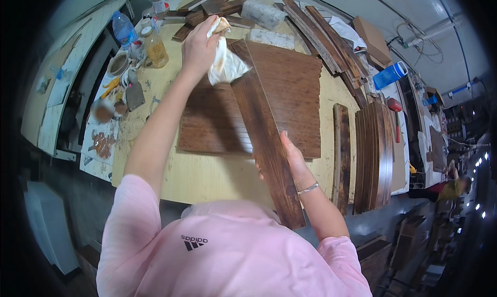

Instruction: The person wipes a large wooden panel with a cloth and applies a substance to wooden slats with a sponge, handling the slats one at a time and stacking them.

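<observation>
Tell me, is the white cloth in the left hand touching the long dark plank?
Touching. The head view shows the left hand pressing the stained white cloth onto the far end of the long dark plank, which the right hand steadies.

Dark stained wood plank (266,142), stained cloth rag (225,64)

— Where are we looking from?

— From our own head, facing steeply down over our chest and pink sleeves onto the workbench (207,178). There is only this one view, so nothing is shared with a second.

— How near are we?

— Close. Our forearms rise from the lower edge, and the left hand (199,43) and right hand (290,160) sit mid-picture. The plank (264,136) runs between the fingers of both hands.

— And the lens?

— A wide fisheye: beyond the fingertips the bench edges bend toward the dark round rim, and the room to the right of our right fingers shrinks away.
</observation>
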`<control>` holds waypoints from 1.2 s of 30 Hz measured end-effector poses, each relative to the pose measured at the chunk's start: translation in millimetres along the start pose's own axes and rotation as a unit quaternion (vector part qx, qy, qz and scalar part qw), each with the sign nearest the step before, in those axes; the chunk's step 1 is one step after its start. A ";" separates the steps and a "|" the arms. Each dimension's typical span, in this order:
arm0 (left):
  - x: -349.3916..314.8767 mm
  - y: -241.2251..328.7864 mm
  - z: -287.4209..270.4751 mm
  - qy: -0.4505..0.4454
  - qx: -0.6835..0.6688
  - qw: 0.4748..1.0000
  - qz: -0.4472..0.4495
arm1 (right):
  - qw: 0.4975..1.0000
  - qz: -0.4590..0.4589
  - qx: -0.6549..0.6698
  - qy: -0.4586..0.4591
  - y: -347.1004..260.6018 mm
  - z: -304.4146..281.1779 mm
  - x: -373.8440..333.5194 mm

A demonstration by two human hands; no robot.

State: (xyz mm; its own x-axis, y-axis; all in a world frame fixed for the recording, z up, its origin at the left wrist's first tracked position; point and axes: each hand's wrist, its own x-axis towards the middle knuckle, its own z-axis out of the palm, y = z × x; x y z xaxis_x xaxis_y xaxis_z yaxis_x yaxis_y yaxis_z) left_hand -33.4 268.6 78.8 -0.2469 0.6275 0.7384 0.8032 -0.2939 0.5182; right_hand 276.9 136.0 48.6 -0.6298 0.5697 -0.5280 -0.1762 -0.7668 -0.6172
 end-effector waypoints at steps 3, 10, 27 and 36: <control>-54.5 61.2 0.7 -0.125 -0.099 0.982 0.104 | 0.999 -0.038 0.005 -0.003 -5.0 -7.2 6.5; -107.8 91.4 15.1 -0.167 -0.155 0.968 0.104 | 0.996 -0.047 0.028 0.067 1.8 -28.5 3.9; -188.0 144.7 -24.9 -0.443 -0.435 0.778 -0.094 | 0.896 -0.414 0.066 0.144 -75.8 -66.2 -6.9; -182.6 199.0 -26.7 -0.375 -0.183 0.872 0.256 | 0.824 -0.490 0.141 0.247 -77.2 -51.6 13.3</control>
State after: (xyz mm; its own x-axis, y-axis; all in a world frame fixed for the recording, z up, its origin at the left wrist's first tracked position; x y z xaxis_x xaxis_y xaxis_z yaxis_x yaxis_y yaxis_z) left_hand 157.1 76.3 58.6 0.6269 0.6014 0.4953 0.4434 -0.7981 0.4079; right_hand 321.1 218.0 59.1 0.2925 0.9535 -0.0723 -0.6289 0.1349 -0.7657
